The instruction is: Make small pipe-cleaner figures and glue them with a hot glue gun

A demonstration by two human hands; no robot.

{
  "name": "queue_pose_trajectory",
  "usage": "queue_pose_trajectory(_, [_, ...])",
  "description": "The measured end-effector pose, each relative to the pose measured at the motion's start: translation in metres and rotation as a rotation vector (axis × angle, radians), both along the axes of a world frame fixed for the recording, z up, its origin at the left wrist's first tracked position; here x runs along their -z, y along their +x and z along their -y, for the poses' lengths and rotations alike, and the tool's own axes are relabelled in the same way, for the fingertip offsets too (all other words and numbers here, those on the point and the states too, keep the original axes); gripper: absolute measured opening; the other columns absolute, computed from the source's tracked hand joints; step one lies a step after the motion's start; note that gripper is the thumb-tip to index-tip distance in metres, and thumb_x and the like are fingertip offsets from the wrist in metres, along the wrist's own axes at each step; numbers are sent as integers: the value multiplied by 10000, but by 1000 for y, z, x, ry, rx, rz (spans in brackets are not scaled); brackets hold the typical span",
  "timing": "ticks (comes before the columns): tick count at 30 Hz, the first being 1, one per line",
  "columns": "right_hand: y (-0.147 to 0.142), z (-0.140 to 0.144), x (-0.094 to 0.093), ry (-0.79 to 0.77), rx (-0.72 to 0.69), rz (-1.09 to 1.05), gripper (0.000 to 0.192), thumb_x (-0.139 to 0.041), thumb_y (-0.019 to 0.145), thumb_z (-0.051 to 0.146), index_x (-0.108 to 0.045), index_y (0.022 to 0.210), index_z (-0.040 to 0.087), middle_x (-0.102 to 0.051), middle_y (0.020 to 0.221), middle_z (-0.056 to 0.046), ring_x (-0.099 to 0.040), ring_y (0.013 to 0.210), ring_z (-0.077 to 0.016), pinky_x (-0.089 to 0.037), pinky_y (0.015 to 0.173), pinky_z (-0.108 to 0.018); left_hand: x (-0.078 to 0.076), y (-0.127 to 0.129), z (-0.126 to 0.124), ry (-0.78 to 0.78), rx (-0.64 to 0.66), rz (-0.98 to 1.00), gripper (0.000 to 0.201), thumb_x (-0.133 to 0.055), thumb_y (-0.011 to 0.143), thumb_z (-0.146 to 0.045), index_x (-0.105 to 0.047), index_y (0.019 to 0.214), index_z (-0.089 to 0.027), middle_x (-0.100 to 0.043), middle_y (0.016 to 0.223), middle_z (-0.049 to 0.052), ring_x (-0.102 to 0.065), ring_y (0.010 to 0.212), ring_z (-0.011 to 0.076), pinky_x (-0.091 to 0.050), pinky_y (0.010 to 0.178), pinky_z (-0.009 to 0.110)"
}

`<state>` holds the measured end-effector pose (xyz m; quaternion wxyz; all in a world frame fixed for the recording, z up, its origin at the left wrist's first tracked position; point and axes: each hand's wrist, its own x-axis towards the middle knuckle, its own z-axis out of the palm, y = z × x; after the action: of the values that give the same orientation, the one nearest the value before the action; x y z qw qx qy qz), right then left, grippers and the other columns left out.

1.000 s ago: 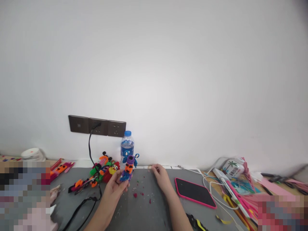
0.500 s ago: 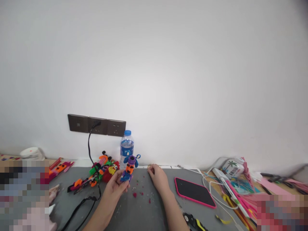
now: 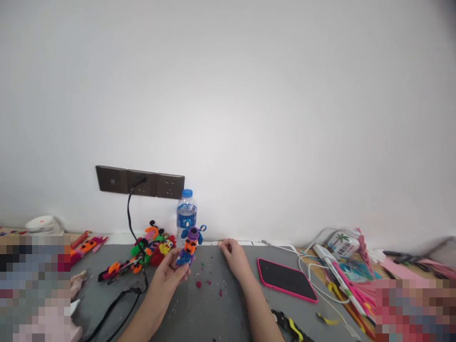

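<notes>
My left hand point(image 3: 170, 272) is closed round the lower end of a small pipe-cleaner figure point(image 3: 190, 246). The figure is purple, orange with black marks, and blue, with blue loops at its top; it is held nearly upright in front of a water bottle point(image 3: 186, 213) with a blue cap. Toward the back edge of the grey mat point(image 3: 203, 318), my right hand point(image 3: 233, 256) has its fingers curled and pinched together. Whatever may be between those fingertips is too small or hidden to name. Red fluff bits point(image 3: 198, 284) lie on the mat between the hands.
Colourful fuzzy figures point(image 3: 162, 249) lie left of my left hand, behind a black power cord point(image 3: 129, 213) plugged into a wall socket point(image 3: 141, 183). A pink-edged phone point(image 3: 287, 280), black-and-yellow pliers point(image 3: 290, 327) and white cables point(image 3: 309, 280) are on the right.
The whole view has shifted slightly, so everything sits a little higher and further left. Both hands keep nearly the same pose, the figure still in my left hand.
</notes>
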<state>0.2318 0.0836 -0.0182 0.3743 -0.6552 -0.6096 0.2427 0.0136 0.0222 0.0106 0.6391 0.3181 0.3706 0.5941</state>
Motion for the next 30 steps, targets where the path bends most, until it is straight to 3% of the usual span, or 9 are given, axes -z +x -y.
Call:
queue_pose_trajectory(5, [5, 5, -8, -81, -106, -193, 105, -538, 730, 268, -507, 649, 208, -593, 595, 2, -573, 569, -169, -424, 574, -272, 1, 4, 1, 1, -66, 22, 502, -902, 505, -367, -680, 913, -176, -734, 853, 73, -595, 592, 133, -443, 553, 244])
queue_pose_trajectory(10, [2, 11, -17, -149, -205, -397, 158, -608, 651, 289, -543, 768, 205, -547, 539, 70, -540, 479, -125, -433, 494, -240, 0, 4, 2, 2, -83, 0, 495, -892, 525, -369, -675, 924, -174, -729, 820, 62, -592, 591, 123, -448, 556, 235])
queue_pose_trajectory(19, [-11, 22, -49, -180, -246, -612, 279, -736, 636, 396, -640, 778, 175, -664, 673, -6, -656, 642, -164, -520, 657, -296, -1, 1, 0, 6, -23, -1, 464, -896, 535, -337, -672, 904, -169, -741, 813, 71, -623, 592, 137, -471, 569, 242])
queue_pose_trajectory(23, [-24, 28, -63, -163, -268, -693, 320, -789, 611, 434, -637, 721, 176, -669, 656, -16, -649, 635, -169, -522, 652, -295, 0, -1, -1, -19, 1, 21, 452, -904, 532, -319, -673, 892, -174, -744, 829, 70, -634, 605, 143, -487, 584, 248])
queue_pose_trajectory(30, [-28, 36, -80, -149, -298, -621, 337, -733, 686, 501, -646, 706, 176, -622, 627, -3, -578, 615, -146, -466, 600, -261, -8, -2, 0, -73, -2, 44, 459, -921, 499, -301, -678, 867, -173, -735, 798, 49, -628, 589, 138, -490, 570, 246])
